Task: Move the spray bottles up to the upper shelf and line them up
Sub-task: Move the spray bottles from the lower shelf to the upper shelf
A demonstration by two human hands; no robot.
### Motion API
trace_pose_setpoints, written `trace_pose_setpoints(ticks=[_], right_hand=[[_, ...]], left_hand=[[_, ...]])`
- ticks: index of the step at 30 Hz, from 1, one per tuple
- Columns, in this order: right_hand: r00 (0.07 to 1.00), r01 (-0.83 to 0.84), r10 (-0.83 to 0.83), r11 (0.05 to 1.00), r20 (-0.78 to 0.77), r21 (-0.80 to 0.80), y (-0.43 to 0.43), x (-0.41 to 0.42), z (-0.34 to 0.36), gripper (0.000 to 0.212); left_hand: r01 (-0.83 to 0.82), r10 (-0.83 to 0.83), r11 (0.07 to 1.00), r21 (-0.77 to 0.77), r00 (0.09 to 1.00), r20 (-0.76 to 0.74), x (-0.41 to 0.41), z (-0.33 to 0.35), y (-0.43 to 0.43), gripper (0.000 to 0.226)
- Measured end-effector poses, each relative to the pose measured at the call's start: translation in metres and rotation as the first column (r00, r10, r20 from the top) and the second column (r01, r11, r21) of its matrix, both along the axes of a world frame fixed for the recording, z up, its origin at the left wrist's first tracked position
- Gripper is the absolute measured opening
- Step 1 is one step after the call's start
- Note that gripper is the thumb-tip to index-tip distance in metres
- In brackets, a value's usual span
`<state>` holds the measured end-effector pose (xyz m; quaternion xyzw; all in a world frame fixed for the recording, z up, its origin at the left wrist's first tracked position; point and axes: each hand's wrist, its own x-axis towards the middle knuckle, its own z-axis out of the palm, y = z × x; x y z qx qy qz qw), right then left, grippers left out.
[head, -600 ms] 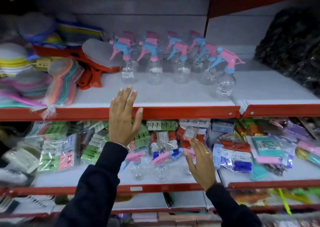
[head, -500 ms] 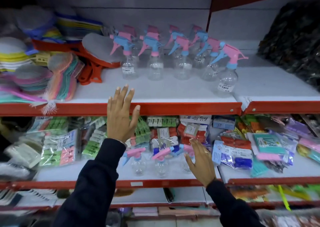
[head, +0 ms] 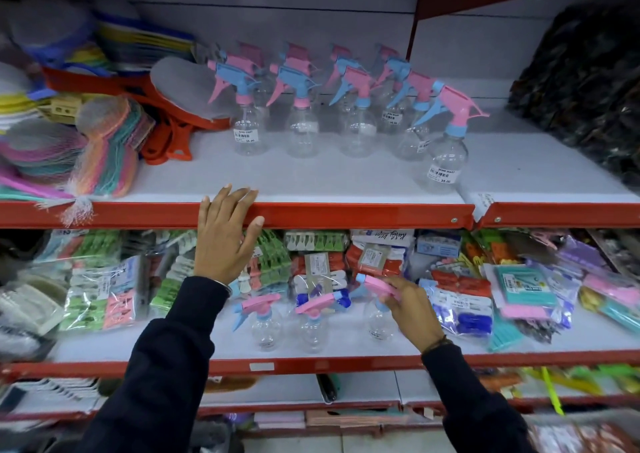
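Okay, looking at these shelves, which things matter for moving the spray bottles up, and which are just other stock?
Part of the job:
- three spray bottles on the lower shelf
- right hand on the rightmost one's pink trigger
- left hand on the upper shelf edge
- bottles already up there

Just stock:
- clothespin packs
- mesh-bagged brushes
- red dustpans

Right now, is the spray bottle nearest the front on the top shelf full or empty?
Empty. The front spray bottle is clear all through, and no liquid line shows inside.
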<state>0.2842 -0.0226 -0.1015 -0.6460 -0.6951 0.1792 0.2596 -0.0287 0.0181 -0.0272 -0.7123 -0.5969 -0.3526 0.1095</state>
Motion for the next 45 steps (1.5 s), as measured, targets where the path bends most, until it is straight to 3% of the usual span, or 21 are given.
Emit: trace_pose_setpoints(ticks=[5,8,13,16,30,38,41,45], right_hand=[[0.999,-0.009,0.013,0.997,-0.044,0.079,-0.016,0.003,0.083,0.033],[0.992,0.007,0.024,0.969,-0.121,0.246,-0.027,0.001,0.141,0.035],[0.959,0.089,0.088,0.81,-0.27,0.579,-0.02,-0.013,0.215,0.031],[0.944,0.14,0.106,0.727,-0.312,0.673,0.007,-0.024,0.234,0.028],[0.885,0.244,0.075,0.766,-0.459,0.595,0.126,-0.051,0.186,0.03],[0.916,0.279,-0.072,0.822,-0.396,0.496,0.121,-0.056,0.155,0.087],[0.954,0.293,-0.216,0.817,-0.208,0.497,0.121,-0.052,0.148,0.094],[0.959,0.248,-0.154,0.866,-0.24,0.435,0.123,-0.048,0.148,0.085]], left_hand=[[-0.012,0.012,1.0,0.016,1.0,-0.01,0.001,-0.002,0.003,0.047],[-0.023,0.023,1.0,0.014,0.999,-0.024,0.002,-0.003,0.004,0.047],[-0.03,0.031,0.999,0.013,0.998,-0.051,-0.001,-0.005,0.005,0.049],[-0.032,0.032,0.999,0.012,0.998,-0.06,-0.001,-0.005,0.006,0.049],[-0.018,0.017,1.0,-0.021,0.999,-0.051,-0.003,-0.004,0.008,0.049],[-0.018,0.017,0.999,-0.031,0.999,-0.042,-0.003,-0.007,0.011,0.051],[-0.021,0.019,0.999,-0.041,0.999,-0.043,-0.003,-0.007,0.011,0.051],[-0.025,0.023,0.999,-0.049,0.999,-0.049,-0.002,-0.006,0.011,0.05]])
